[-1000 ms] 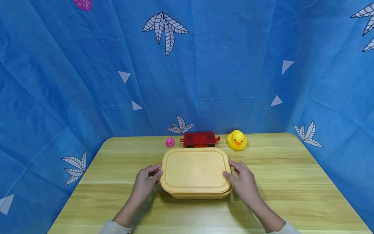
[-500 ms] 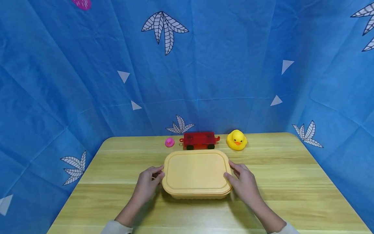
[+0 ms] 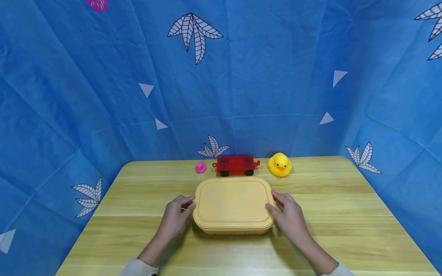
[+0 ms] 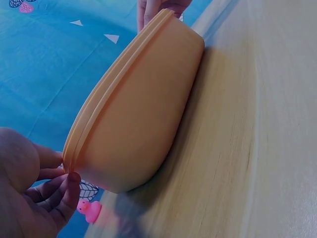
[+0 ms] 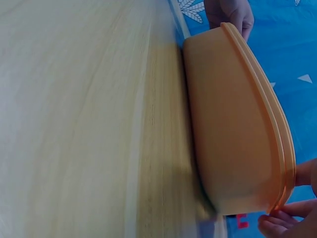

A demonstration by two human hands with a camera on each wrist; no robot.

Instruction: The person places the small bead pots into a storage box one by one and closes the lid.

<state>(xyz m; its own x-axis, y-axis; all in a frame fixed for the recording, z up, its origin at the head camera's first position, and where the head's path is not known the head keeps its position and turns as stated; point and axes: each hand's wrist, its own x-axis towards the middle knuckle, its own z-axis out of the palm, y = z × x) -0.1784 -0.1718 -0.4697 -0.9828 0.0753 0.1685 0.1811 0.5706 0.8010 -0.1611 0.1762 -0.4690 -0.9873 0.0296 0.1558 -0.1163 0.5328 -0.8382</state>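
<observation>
A pale yellow plastic box stands on the table with its matching lid lying over its top, edges lined up. My left hand pinches the rim at the left end, thumb and fingers at the edge; in the left wrist view the fingertips meet the lid's rim. On the other end, my right hand holds the rim with the thumb on the lid's top edge and the fingers by the side. The box's inside is hidden under the lid.
Behind the box, a small pink rubber duck, a red toy wagon with black wheels and a larger yellow rubber duck stand in a row along the back of the wooden table. A blue patterned cloth hangs behind.
The lid has shifted slightly right and toward me and come down level on the box, uncovering the wagon's wheels. Both hands have moved a little with it, keeping hold of the rim.
</observation>
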